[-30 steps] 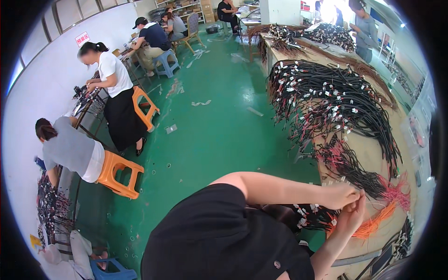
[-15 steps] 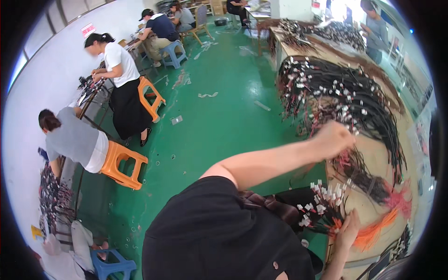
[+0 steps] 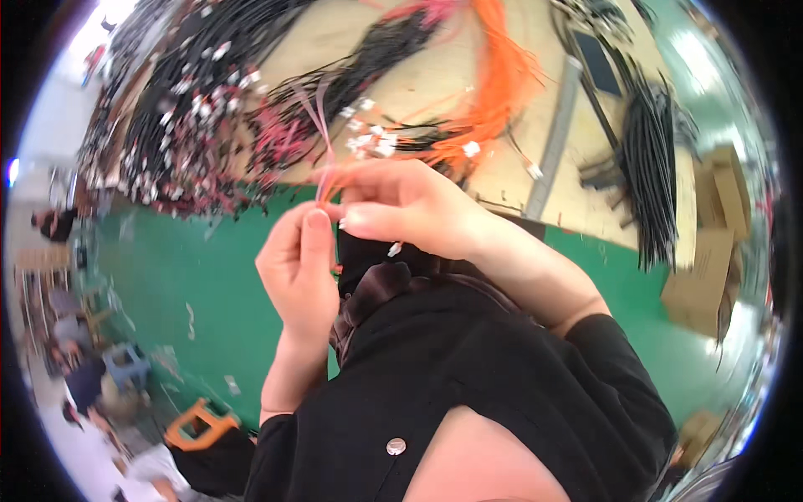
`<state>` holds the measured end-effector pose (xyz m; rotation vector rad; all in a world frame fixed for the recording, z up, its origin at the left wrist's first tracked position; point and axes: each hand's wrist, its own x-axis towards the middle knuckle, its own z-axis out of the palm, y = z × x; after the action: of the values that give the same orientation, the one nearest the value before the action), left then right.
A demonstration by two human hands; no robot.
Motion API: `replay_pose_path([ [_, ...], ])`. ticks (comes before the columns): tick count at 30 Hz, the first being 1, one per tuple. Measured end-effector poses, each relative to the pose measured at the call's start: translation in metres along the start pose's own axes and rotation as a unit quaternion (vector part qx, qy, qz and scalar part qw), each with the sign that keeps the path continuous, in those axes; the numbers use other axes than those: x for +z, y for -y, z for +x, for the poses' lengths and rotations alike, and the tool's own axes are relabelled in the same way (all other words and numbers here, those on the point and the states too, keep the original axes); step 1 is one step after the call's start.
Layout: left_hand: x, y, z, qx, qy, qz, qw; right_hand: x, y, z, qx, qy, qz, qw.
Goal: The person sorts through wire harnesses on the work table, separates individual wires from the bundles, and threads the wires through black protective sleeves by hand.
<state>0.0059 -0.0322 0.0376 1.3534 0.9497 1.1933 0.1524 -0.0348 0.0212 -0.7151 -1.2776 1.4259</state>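
Note:
Both my hands meet just off the table's near edge, above my lap. In my left hand [image 3: 301, 255], thumb and fingers are pinched on thin pink wires [image 3: 323, 125], whose loose ends rise toward the table. My right hand [image 3: 414, 205] is closed beside it, touching its fingertips, with orange wires between thumb and fingers. A small white connector shows at the right thumb tip; another white connector [image 3: 395, 249] hangs just below that hand. Beyond the hands lie a heap of white connectors [image 3: 372, 140] on dark wires and a bundle of orange wires [image 3: 502, 75].
Black cables with white connectors [image 3: 201, 92] cover the table's left part. On the right are a metal ruler [image 3: 556, 138], a dark flat device [image 3: 596, 63] and a bundle of black tubes [image 3: 652, 167]. Cardboard boxes [image 3: 703, 276] stand right of the table; an orange stool [image 3: 201, 427] is lower left.
My view has turned right and down to the table. My left hand has come back from the cable pile with pink wires; my right hand has left the connectors and joined it.

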Motion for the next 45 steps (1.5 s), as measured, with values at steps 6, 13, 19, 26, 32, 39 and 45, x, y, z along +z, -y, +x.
replay_pose_path([
  [6,0.0,0.01,-0.003,-0.065,0.14,0.073,0.985,-0.025,0.014,-0.009,0.074,-0.101,0.214,0.969],
  [13,0.005,0.01,0.012,-0.219,0.205,0.002,0.954,-0.025,0.01,-0.009,0.092,-0.128,0.003,0.987],
  [19,0.006,0.024,0.02,-0.193,0.135,-0.018,0.972,-0.029,0.011,0.004,0.042,-0.229,0.073,0.97],
  [26,0.012,0.025,0.028,-0.192,0.166,-0.026,0.967,-0.033,0.012,0.002,0.135,-0.162,0.051,0.976],
  [32,0.011,0.025,0.033,-0.209,0.185,-0.05,0.959,-0.05,0.009,0.004,0.008,-0.253,0.031,0.967],
  [39,0.007,0.025,0.037,-0.215,0.198,-0.043,0.955,-0.04,0.008,0.007,-0.001,-0.245,0.014,0.969],
  [45,0.011,0.021,0.04,-0.204,0.179,-0.057,0.961,-0.032,0.004,0.006,0.05,-0.133,-0.075,0.987],
])
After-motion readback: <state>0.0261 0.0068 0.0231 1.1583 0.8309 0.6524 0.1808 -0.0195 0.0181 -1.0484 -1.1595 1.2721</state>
